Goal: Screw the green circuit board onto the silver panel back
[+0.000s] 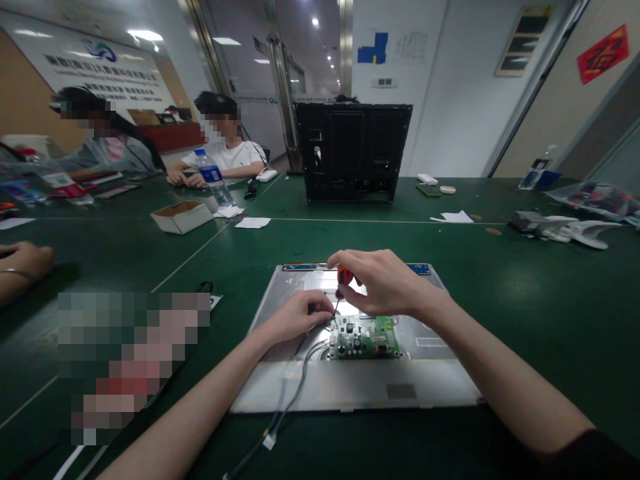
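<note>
A silver metal panel (320,385) lies flat on the green table, with a green circuit board (367,337) on its middle. My right hand (383,280) is closed around a red and black screwdriver (344,280), whose shaft points down at the board's upper left corner. Beside that corner, my left hand (303,312) has its thumb and fingers pressed together near the screwdriver tip; anything between them is too small to make out. Grey cables (304,373) run from the board's left side over the panel's front edge to a white connector (269,441).
Behind the panel stands a black monitor casing (354,150). An open cardboard box (183,217) and a water bottle (214,177) are at the back left. Two people sit across the table; another person's hand (25,267) rests at left. Metal parts (560,228) lie at right.
</note>
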The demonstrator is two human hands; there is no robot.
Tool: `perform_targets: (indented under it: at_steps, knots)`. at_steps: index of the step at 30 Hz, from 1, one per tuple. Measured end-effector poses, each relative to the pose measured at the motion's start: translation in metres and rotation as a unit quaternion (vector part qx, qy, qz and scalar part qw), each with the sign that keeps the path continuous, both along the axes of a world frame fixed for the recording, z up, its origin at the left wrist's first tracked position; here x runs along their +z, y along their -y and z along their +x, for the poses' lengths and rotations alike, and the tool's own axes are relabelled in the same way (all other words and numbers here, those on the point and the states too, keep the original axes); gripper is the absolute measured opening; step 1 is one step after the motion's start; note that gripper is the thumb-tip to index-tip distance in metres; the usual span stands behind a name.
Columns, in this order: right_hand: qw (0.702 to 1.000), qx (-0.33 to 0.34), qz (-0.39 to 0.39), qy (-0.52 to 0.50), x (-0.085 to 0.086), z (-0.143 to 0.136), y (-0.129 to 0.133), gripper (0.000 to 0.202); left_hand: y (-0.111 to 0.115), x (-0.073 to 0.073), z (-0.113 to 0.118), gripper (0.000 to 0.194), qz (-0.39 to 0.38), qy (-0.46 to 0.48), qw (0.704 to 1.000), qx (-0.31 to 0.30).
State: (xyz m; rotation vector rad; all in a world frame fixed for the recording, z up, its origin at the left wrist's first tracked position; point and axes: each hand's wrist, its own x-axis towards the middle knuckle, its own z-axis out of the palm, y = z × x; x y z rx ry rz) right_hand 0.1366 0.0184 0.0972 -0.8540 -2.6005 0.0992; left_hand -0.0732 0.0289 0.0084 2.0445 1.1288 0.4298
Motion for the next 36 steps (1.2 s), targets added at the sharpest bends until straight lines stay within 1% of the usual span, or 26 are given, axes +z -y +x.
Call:
perform_targets:
  at_steps: [3,7,9,13,16,18,22,26,30,36]
  knots:
    - [1.000,-0.008,0.000,0.006,-0.0017,-0.0010,-0.0018,0.026,-0.0005,-0.0013,-0.0010,0.012,-0.002,-0.004,1.000,0.000]
    - [1.000,-0.009,0.021,0.014,-0.0021,-0.0005,-0.0027,0.022,-0.0013,-0.0036,-0.0016,0.013,-0.009,-0.007,1.000,0.008]
    - [1.000,0.003,0.018,0.004,-0.0007,0.0003,-0.0018,0.022,-0.0014,-0.0039,-0.0013,0.013,-0.009,-0.005,1.000,0.013]
    - [0.999,0.034,-0.016,-0.013,0.0025,0.0016,0.0011,0.027,-0.0003,-0.0017,0.0005,0.010,-0.005,0.004,1.000,0.008]
    - [1.000,0.020,-0.020,-0.011,0.0020,0.0013,0.0015,0.029,0.0008,-0.0002,0.0011,0.010,-0.001,0.011,1.000,0.007]
    - [1.000,0.005,-0.012,-0.006,0.0001,0.0006,0.0002,0.027,0.0010,-0.0004,0.0006,0.010,-0.001,0.011,1.000,0.011]
    - [1.000,-0.003,0.004,0.010,-0.0026,-0.0004,-0.0030,0.025,-0.0003,-0.0027,-0.0015,0.012,-0.009,0.002,1.000,0.004]
    - [1.000,0.011,-0.011,0.002,0.0002,0.0005,-0.0013,0.029,-0.0013,-0.0035,-0.0018,0.012,0.004,0.010,1.000,0.001]
    - [0.999,0.027,-0.019,-0.009,0.0026,0.0015,0.0019,0.030,-0.0018,-0.0037,-0.0016,0.011,-0.001,0.012,1.000,-0.006]
    - [1.000,-0.012,0.007,0.007,-0.0019,-0.0003,-0.0016,0.025,-0.0015,-0.0052,-0.0022,0.012,0.002,0.007,1.000,0.001]
